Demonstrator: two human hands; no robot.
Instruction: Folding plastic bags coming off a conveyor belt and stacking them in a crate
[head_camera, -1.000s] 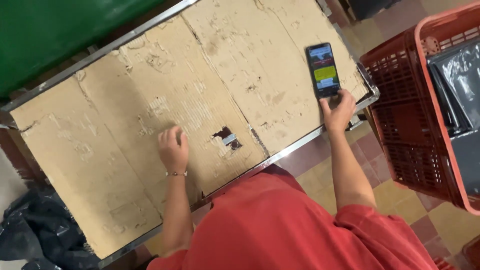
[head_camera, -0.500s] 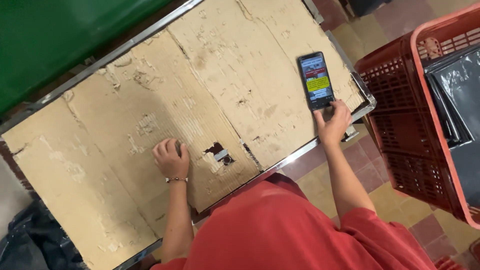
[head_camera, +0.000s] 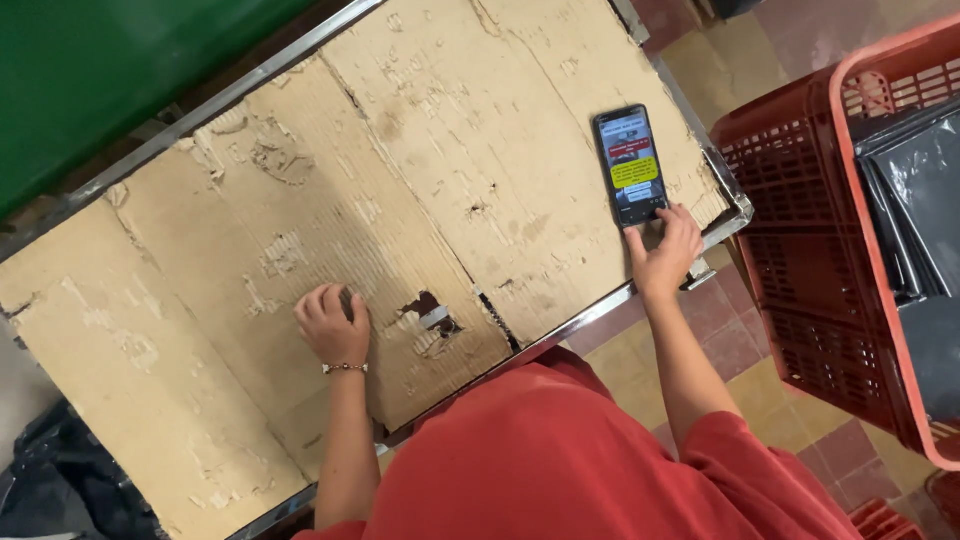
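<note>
The worn cardboard sheet (head_camera: 330, 230) covers nearly the whole metal-framed table (head_camera: 560, 335) in front of you. It looks light and flexible rather than stiff, torn through near the front edge and creased along its folds, so judge it likely to sag or rip if you lift it by one corner; the long front edge would be the safer place to take it. To your right stands a red plastic crate (head_camera: 800, 270) with grey bags inside, close beside the table's corner, which leaves only a narrow strip of tiled floor (head_camera: 720, 350) between them. A green surface (head_camera: 110, 80) runs along the far side, so open room lies mostly toward you.

Your left hand (head_camera: 332, 325) rests on the cardboard with fingers curled loosely, gripping nothing that can be seen. Your right hand (head_camera: 665, 250) lies open at the table's right front corner, fingertips touching the lower end of the smartphone (head_camera: 630, 165), not clasping it. The phone lies flat, screen up, near the right edge; judge it smooth, slippery and breakable, best pinched by its long sides. Mind that edge: a nudge outward could tip it off.
</note>
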